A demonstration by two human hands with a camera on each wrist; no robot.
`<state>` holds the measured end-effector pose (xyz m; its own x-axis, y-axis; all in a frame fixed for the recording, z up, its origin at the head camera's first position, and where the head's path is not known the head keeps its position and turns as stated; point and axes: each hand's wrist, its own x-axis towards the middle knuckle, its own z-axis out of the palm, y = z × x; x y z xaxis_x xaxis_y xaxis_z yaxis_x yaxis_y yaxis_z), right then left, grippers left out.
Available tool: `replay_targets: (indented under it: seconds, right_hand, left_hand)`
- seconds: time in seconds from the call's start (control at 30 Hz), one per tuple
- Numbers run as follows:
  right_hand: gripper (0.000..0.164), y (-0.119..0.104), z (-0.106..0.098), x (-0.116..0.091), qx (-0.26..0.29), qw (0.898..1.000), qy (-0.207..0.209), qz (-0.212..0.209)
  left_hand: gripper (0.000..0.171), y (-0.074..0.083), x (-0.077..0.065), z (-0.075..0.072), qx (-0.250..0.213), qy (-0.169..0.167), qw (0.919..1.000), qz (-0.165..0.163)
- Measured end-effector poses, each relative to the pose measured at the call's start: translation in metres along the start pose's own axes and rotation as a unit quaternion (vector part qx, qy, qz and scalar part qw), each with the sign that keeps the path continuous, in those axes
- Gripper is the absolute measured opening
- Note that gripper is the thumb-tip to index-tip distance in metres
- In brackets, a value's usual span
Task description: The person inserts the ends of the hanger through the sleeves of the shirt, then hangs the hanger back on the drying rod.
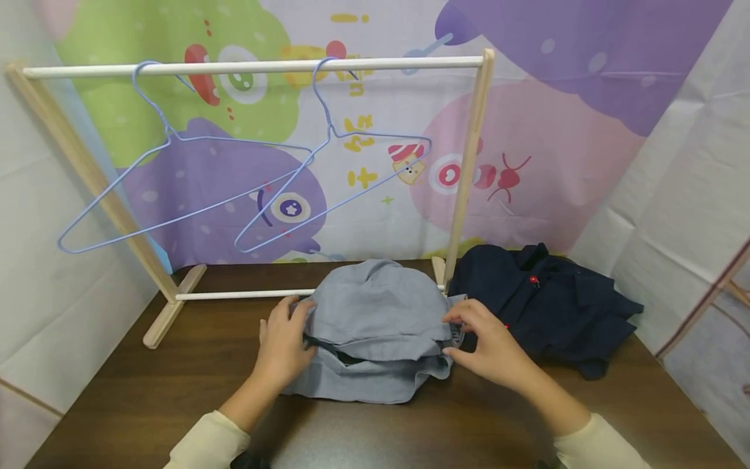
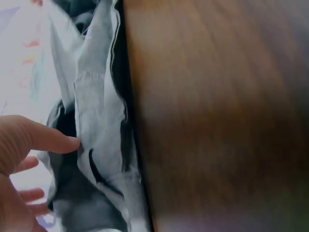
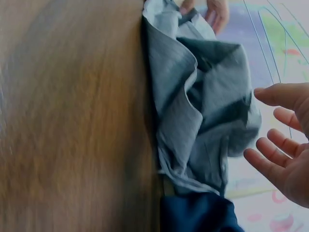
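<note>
A bunched grey garment (image 1: 381,312) lies on the table between both hands, its front edge folded with a dark gap. My left hand (image 1: 283,342) is at its left side; in the left wrist view the thumb (image 2: 65,144) touches the cloth edge, with the fingers spread apart from it. Over at the right side, my right hand (image 1: 491,342) has its fingers and thumb apart at the garment's edge. The right wrist view shows that hand's relaxed fingers (image 3: 273,152) beside the grey cloth, with nothing between them.
Behind the garment stands a wooden rack (image 1: 469,169) with a white top bar (image 1: 252,67). Two blue wire hangers hang from it, one left (image 1: 117,179) and one nearer the middle (image 1: 375,189). A dark navy garment (image 1: 551,306) lies on the brown table (image 1: 205,371) at the right.
</note>
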<state>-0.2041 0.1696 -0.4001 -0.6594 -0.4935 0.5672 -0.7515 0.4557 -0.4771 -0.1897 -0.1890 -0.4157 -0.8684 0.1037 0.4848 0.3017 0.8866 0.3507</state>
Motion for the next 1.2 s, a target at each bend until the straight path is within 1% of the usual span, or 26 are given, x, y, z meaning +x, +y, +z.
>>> replay_targets:
  seconds: [0.03,0.1,0.17,0.23,0.3,0.37,0.43,0.5,0.57,0.63,0.7,0.8,0.87,1.0,1.1,1.2]
  right_hand:
    - [0.047,-0.001,0.002,0.000,-0.010,1.000,-0.001,-0.011]
    - [0.045,-0.005,0.006,0.002,-0.026,0.999,-0.003,-0.029]
    - [0.043,-0.008,0.009,0.003,-0.040,0.998,-0.005,-0.044]
    - [0.042,-0.012,0.012,0.003,-0.053,0.997,-0.009,-0.052]
    - [0.042,-0.015,0.015,0.003,-0.067,0.996,-0.014,-0.050]
    - [0.043,-0.019,0.019,0.003,-0.082,0.995,-0.025,-0.040]
    - [0.045,-0.021,0.023,0.003,-0.104,0.994,-0.035,-0.028]
    - [0.046,-0.024,0.027,0.004,-0.127,0.991,-0.041,-0.017]
    - [0.045,-0.025,0.030,0.005,-0.149,0.988,-0.039,-0.012]
    - [0.040,-0.025,0.033,0.007,-0.166,0.986,-0.030,-0.011]
    - [0.033,-0.025,0.033,0.009,-0.171,0.985,-0.017,-0.014]
    - [0.024,-0.024,0.032,0.011,-0.168,0.986,-0.004,-0.024]
    - [0.021,-0.024,0.031,0.012,-0.162,0.986,0.000,-0.033]
    - [0.018,-0.025,0.030,0.013,-0.156,0.987,0.002,-0.041]
    - [0.019,-0.027,0.026,0.013,-0.133,0.990,0.012,-0.045]
    - [0.020,-0.028,0.020,0.014,-0.089,0.995,0.026,-0.047]
  left_hand:
    - [0.074,0.002,0.000,0.001,0.010,0.010,0.9997,0.020]
    - [0.068,0.006,0.000,0.003,0.018,0.037,0.9966,0.072]
    - [0.062,0.008,0.000,0.006,0.019,0.062,0.9893,0.130]
    - [0.056,0.012,0.001,0.008,0.023,0.076,0.9798,0.183]
    - [0.051,0.016,0.000,0.010,0.026,0.071,0.9725,0.220]
    - [0.047,0.021,-0.001,0.012,0.039,0.048,0.9689,0.240]
    - [0.044,0.026,-0.002,0.014,0.048,0.017,0.9678,0.247]
    - [0.044,0.032,-0.002,0.015,0.056,-0.012,0.9674,0.247]
    - [0.044,0.038,-0.002,0.017,0.068,-0.031,0.9661,0.247]
    - [0.045,0.042,-0.002,0.020,0.078,-0.039,0.9648,0.248]
    - [0.047,0.046,-0.001,0.023,0.084,-0.041,0.9638,0.250]
    - [0.050,0.051,0.000,0.026,0.086,-0.041,0.9645,0.246]
    - [0.050,0.053,0.000,0.028,0.086,-0.041,0.9656,0.242]
    - [0.045,0.057,0.003,0.031,0.095,-0.035,0.9664,0.236]
    - [0.043,0.059,0.004,0.033,0.097,-0.029,0.9664,0.236]
    - [0.046,0.061,0.004,0.033,0.094,-0.024,0.9673,0.234]
